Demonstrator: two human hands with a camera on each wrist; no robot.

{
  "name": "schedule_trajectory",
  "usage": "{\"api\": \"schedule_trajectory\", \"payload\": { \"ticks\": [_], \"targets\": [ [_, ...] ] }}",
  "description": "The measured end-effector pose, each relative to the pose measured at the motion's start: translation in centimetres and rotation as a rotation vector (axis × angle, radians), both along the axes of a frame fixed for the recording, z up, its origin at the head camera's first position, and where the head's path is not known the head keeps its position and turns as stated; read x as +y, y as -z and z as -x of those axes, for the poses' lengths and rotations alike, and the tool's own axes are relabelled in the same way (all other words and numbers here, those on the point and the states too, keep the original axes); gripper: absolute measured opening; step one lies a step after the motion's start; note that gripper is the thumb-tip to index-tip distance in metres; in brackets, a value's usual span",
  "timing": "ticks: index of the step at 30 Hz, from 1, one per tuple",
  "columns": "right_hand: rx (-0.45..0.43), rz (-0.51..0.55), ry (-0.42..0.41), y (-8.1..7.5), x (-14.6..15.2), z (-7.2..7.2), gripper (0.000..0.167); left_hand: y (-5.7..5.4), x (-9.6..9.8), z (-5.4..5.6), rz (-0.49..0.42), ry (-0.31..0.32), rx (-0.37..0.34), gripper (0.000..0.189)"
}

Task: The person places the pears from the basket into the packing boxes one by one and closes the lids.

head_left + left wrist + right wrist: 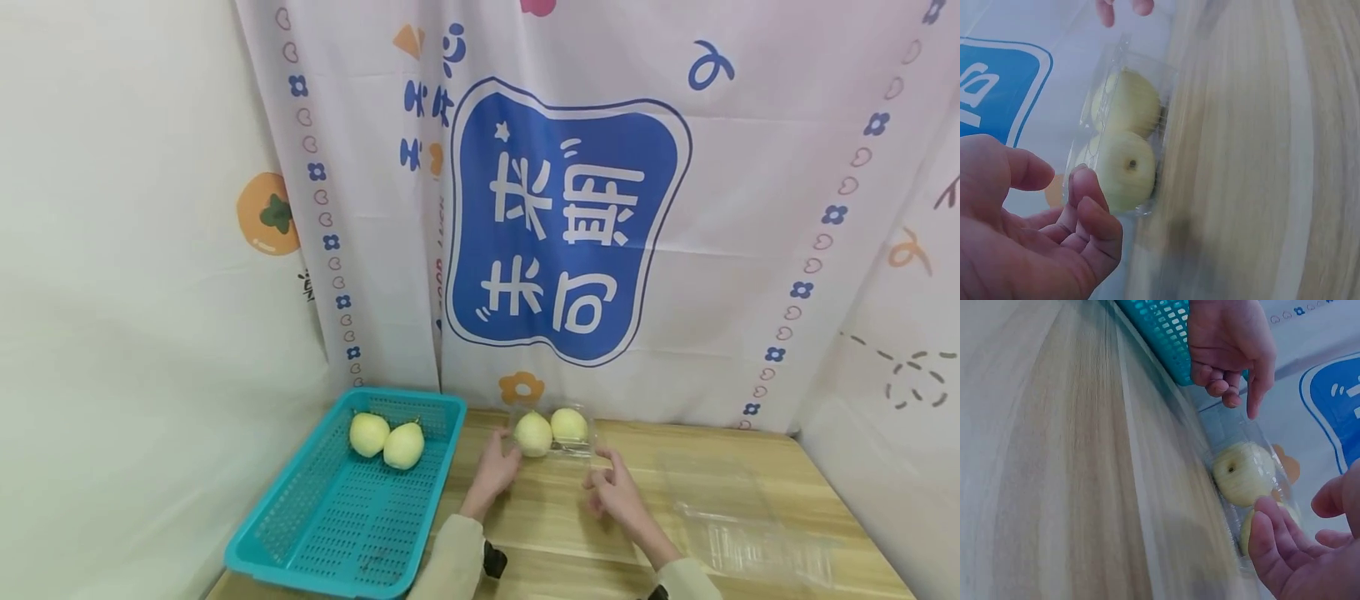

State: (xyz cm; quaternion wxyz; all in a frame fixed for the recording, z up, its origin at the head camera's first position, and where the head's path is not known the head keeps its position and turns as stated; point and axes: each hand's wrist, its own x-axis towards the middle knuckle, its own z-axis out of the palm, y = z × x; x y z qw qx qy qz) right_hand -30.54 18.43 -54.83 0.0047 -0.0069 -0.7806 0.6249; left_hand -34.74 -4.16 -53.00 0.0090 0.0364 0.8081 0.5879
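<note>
Two pale yellow pears [533, 435] sit side by side in a clear plastic box [573, 451] at the back of the table, against the curtain. Clear plastic also covers the pears [1126, 167] in the left wrist view. My left hand [497, 468] is at the box's left end, its fingers loosely bent and the thumb apart. By the right end is my right hand [613, 487], fingers relaxed and gripping nothing. In the wrist views, a gap shows between thumb and fingers of each hand. Whether any fingertip touches the box is hard to tell.
A teal plastic basket [445, 467] stands on the left, with two more pears [403, 446] at its far end. On the right of the wooden table [555, 533] lie clear plastic containers [723, 492], hard to make out. A printed curtain [390, 275] hangs behind.
</note>
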Motion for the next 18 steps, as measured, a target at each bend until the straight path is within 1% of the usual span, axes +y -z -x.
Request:
{"api": "schedule_trajectory", "payload": {
  "ticks": [3, 6, 9, 11, 15, 18],
  "targets": [
    [0.04, -0.074, 0.003, -0.7, 0.2, -0.6, 0.049, -0.1, 0.2, -0.1, -0.007, -0.002, 0.025, 0.052],
    [0.075, -0.145, 0.002, -1.7, 0.2, -1.3, 0.047, -0.3, 0.5, -0.3, -0.001, -0.021, 0.066, 0.05],
    [0.089, -0.173, -0.003, -2.8, 0.1, -2.2, 0.043, -0.7, 1.0, -0.7, 0.006, -0.043, 0.102, 0.048],
    [0.103, -0.186, -0.014, -3.7, 0.3, -2.9, 0.04, -1.1, 1.5, -1.1, -0.003, -0.046, 0.112, 0.046],
    [0.138, -0.203, -0.037, -5.3, 1.0, -4.1, 0.033, -1.9, 2.4, -1.8, -0.02, -0.017, 0.118, 0.042],
    [0.21, -0.259, -0.045, -6.4, 1.8, -4.9, 0.029, -2.2, 3.2, -2.3, -0.022, 0.021, 0.131, 0.038]
  ]
}}
